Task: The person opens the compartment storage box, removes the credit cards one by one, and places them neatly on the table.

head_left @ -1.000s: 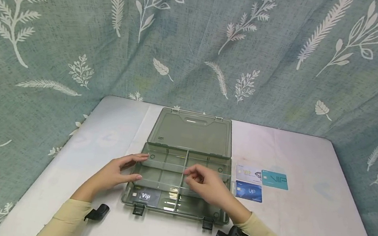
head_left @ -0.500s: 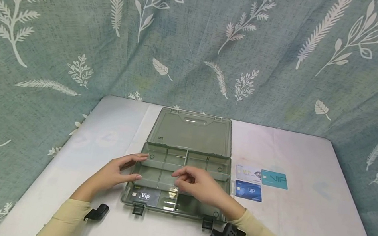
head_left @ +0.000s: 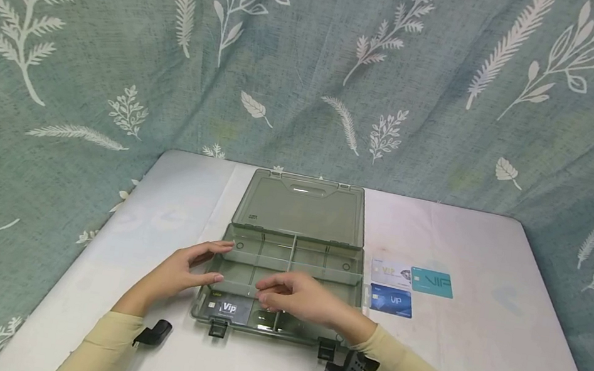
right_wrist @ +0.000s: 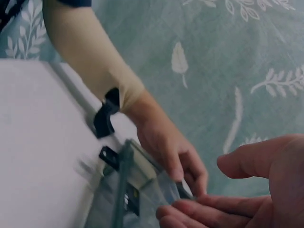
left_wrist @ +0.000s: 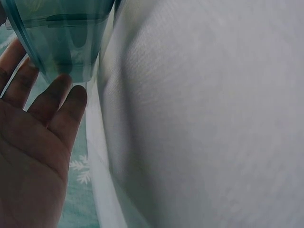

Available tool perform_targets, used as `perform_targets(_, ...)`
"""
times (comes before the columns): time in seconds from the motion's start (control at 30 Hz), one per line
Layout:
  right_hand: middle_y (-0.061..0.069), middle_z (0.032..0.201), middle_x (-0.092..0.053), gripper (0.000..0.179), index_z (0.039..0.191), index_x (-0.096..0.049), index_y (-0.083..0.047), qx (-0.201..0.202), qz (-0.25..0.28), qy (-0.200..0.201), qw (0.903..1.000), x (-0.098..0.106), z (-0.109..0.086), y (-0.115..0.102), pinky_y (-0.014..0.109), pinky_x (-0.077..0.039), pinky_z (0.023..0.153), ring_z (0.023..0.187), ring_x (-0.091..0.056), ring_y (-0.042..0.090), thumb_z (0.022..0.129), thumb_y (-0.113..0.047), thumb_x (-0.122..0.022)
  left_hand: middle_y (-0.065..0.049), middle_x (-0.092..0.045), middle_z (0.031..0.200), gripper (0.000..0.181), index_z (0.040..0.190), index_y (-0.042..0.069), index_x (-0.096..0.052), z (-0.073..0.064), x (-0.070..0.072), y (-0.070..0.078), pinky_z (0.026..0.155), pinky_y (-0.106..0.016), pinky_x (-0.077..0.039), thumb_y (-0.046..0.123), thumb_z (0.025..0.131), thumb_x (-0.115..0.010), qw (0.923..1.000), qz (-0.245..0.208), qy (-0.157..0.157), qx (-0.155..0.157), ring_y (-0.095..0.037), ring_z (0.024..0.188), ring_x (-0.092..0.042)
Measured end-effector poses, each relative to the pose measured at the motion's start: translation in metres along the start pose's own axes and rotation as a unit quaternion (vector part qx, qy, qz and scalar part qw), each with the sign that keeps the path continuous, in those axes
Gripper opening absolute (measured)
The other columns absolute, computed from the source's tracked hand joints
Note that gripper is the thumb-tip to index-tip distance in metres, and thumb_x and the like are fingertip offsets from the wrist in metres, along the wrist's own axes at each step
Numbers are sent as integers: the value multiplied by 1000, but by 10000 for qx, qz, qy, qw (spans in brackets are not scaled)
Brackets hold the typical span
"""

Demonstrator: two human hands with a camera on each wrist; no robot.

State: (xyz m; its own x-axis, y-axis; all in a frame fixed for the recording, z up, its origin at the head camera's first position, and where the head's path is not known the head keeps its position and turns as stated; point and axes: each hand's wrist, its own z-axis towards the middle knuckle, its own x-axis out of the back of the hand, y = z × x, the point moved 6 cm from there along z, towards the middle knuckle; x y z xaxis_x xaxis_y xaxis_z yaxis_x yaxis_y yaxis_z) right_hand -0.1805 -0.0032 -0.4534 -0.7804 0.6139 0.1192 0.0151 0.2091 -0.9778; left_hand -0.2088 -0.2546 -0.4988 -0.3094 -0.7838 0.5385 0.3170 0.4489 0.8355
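Note:
A translucent grey-green divider box point(head_left: 234, 327) lies with its lid point(head_left: 302, 208) folded back. In its front left compartment is a dark card point(head_left: 228, 308) marked "Vip". At the box's left side, my left hand point(head_left: 179, 273) rests its fingertips and thumb along the edge; the left wrist view shows the fingers point(left_wrist: 71, 111) extended right at the box wall. My right hand point(head_left: 309, 301) hovers over the front middle compartments, near the dark card. In the right wrist view its thumb point(right_wrist: 247, 159) stands apart from the fingers, with nothing between them.
Right of the box lie a white card point(head_left: 390, 273), a teal card point(head_left: 433, 283) and a blue card point(head_left: 391, 301), each marked VIP. Two latches point(head_left: 217, 329) hang from the box's front edge. A leaf-patterned curtain point(head_left: 312, 73) backs the white-covered table point(head_left: 451, 346).
My right hand has moved left and toward the front of the box, from the middle divider to near the dark card, and its fingers have straightened somewhat. My left hand has stayed put.

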Motion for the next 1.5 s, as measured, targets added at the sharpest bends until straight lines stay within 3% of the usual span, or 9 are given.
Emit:
perform_targets(0.23, 34, 144, -49, 55, 146, -38, 18, -481, 955, -319, 9937, -19, 1, -1, 39, -54, 103, 126, -59, 37, 103, -9, -57, 0, -49, 154, 58, 144, 12, -57, 0, -1, 0, 116, -16, -32, 23, 91, -79, 10000, 54, -22, 20, -23, 143, -43)
perform_targets(0.5, 32, 150, -44, 60, 147, -37, 17, -654, 919, -362, 9930, -26, 6, 3, 38, -50, 108, 129, -58, 36, 102, -16, -59, 0, -48, 154, 59, 144, 11, -57, 1, -2, -1, 118, -19, -32, 22, 91, -80, 10000, 5, -57, 1, -25, 144, -42)
perform_targets(0.77, 28, 155, -37, 69, 152, -29, 16, -1026, 1551, -382, 9818, -30, 7, 8, 46, -36, 119, 143, -41, 37, 101, -20, -58, 0, -48, 155, 59, 144, 14, -57, 0, -3, -3, 119, -29, -33, 23, 91, -79, 10000, 25, -68, 23, -26, 144, -42)
perform_targets(0.93, 30, 155, -35, 74, 152, -23, 18, -1140, 1822, -330, 9761, -32, 7, 8, 49, -31, 121, 146, -35, 41, 100, -20, -59, 0, -48, 155, 58, 144, 14, -57, 0, -3, -3, 119, -25, -33, 23, 91, -79, 10000, -9, -51, 36, -26, 144, -41)
perform_targets(1.17, 33, 164, -9, 83, 153, -9, 20, -1323, 2192, -382, 9659, -40, 10, 8, 52, -22, 124, 151, -16, 48, 100, -20, -59, 1, -48, 154, 58, 144, 13, -58, 0, -2, -3, 117, -19, -32, 22, 91, -79, 10000, -24, -49, 9, -25, 144, -42)
perform_targets(1.5, 37, 161, -12, 79, 151, -9, 23, -1342, 2376, -523, 9606, -41, 15, 8, 54, -21, 124, 150, -14, 50, 101, -18, -56, 0, -48, 154, 58, 144, 13, -57, -1, 0, -3, 117, -17, -31, 22, 91, -79, 10000, -15, -65, 20, -27, 144, -42)
